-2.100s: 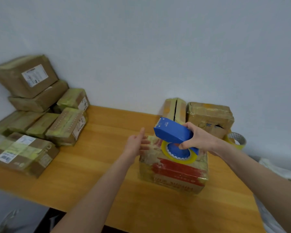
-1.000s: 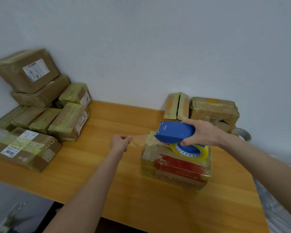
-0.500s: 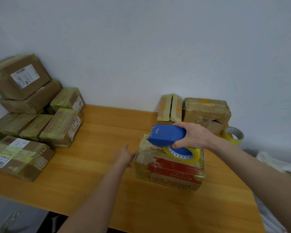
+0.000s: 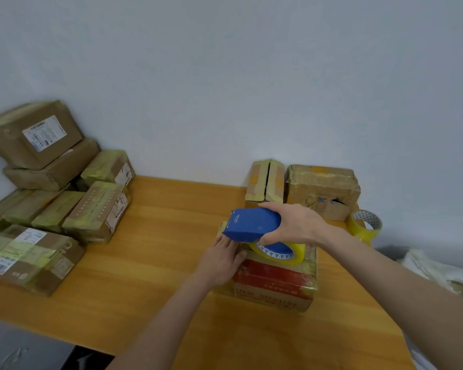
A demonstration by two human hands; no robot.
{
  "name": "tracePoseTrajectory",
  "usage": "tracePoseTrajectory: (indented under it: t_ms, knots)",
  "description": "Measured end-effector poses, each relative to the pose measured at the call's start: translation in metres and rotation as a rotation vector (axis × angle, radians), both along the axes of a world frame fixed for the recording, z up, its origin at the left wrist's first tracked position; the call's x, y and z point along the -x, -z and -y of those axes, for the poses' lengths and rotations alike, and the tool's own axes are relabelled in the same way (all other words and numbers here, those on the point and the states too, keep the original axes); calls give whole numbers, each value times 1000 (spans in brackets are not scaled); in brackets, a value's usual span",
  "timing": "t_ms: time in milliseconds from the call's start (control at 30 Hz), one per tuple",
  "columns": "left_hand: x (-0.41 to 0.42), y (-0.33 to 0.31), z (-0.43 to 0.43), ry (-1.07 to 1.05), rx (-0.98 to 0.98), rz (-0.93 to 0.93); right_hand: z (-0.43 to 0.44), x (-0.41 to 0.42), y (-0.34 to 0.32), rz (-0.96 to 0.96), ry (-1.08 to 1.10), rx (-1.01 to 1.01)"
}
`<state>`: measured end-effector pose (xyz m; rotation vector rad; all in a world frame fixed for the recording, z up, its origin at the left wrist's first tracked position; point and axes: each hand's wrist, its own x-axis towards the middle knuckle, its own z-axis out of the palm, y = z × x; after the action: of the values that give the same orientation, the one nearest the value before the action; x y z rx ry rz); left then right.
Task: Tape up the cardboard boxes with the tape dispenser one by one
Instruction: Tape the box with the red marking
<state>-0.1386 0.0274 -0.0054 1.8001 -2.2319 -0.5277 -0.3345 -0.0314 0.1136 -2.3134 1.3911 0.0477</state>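
A cardboard box (image 4: 273,285) with a red printed band on its front sits on the wooden table (image 4: 155,263), right of centre. My right hand (image 4: 292,224) grips the blue tape dispenser (image 4: 249,225) with its yellow tape roll (image 4: 281,253), held over the box's top. My left hand (image 4: 221,259) lies with straight fingers on the box's left top edge, just under the dispenser's nose.
Several taped boxes (image 4: 51,198) are stacked at the table's left against the wall. Two more boxes (image 4: 321,190) stand behind the work box, with a spare yellow tape roll (image 4: 365,225) at the right. White material lies off the table's right edge.
My left hand, a fist away from the box a second ago, has moved right onto the box's left edge. The dispenser stays low over the box top.
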Motion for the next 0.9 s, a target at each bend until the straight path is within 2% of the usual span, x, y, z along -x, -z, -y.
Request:
tracePoseTrajectory:
  t_ms: [233,433,633,733,833,900]
  knots:
    - [6,-15,-6,6,-54,198,0,8,-10,-42,-35,4]
    - [2,-3,-1,58,-69,334,5,47,-21,-50,-20,-106]
    - [3,-5,-3,136,-97,386,-3,54,-10,-44,18,-57]
    - [11,-1,-8,151,-35,442,-3,55,-8,-33,32,-29]
    - [4,-2,-9,133,-22,439,-3,49,-4,32,60,0]
    - [-6,-10,-6,108,-80,412,-6,42,-1,108,76,-16]
